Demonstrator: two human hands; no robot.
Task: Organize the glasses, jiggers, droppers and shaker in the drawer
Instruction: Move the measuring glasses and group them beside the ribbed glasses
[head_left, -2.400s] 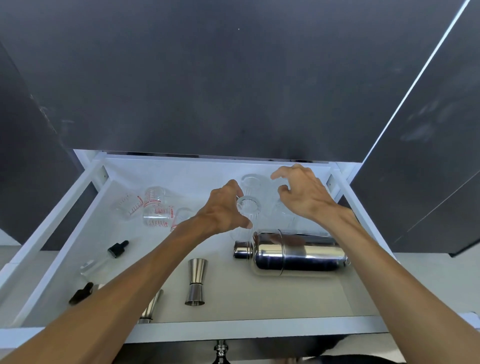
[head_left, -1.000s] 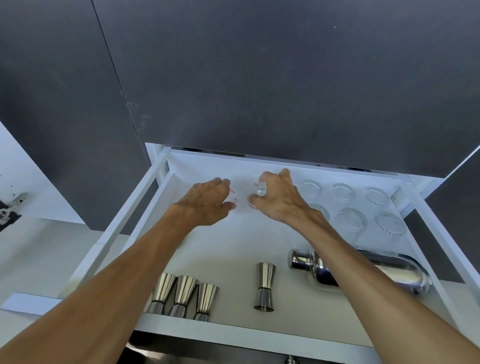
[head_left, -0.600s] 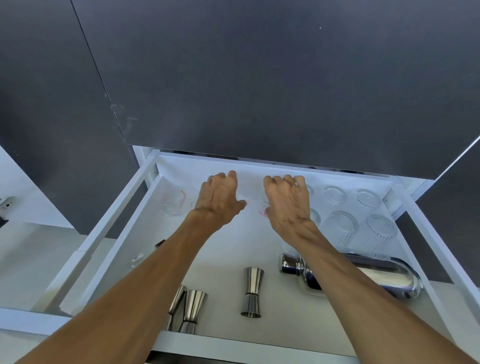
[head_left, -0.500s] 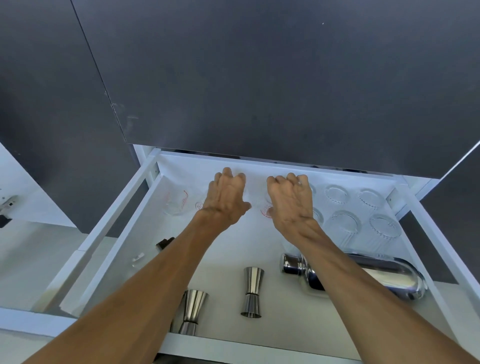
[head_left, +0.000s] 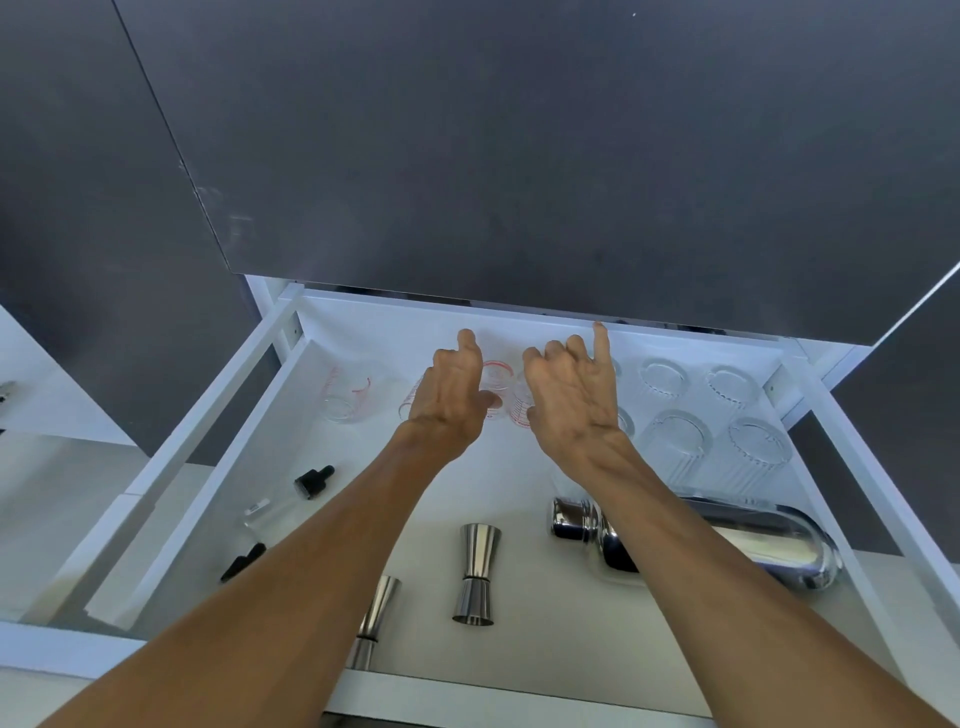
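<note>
Both hands reach to the back of the drawer (head_left: 171, 467), centre of the frame. The left hand (head_left: 449, 400) has its fingers loosely curled, forefinger raised, beside a small red-marked measuring glass (head_left: 496, 389); whether it touches the glass cannot be told. The right hand (head_left: 571, 400) is half curled with one finger pointing up, over a second marked glass (head_left: 522, 408); neither hand visibly grips anything. A third marked glass (head_left: 347, 392) stands apart at the upper left of the drawer.

The ribbed glasses (head_left: 675, 441) at the upper right stand in two neat rows, so that group looks done. The shaker (head_left: 727, 540) lies on its side just below them, at the right. One jigger (head_left: 478, 577) stands alone at lower centre; another jigger (head_left: 376, 618) is partly hidden by the left forearm. Two droppers (head_left: 311, 480) lie loose and apart at the left, one (head_left: 243, 561) near the forearm.

As I judge it, the marked glasses are being lined up now; the droppers, the lone jigger and perhaps the shaker are left.
</note>
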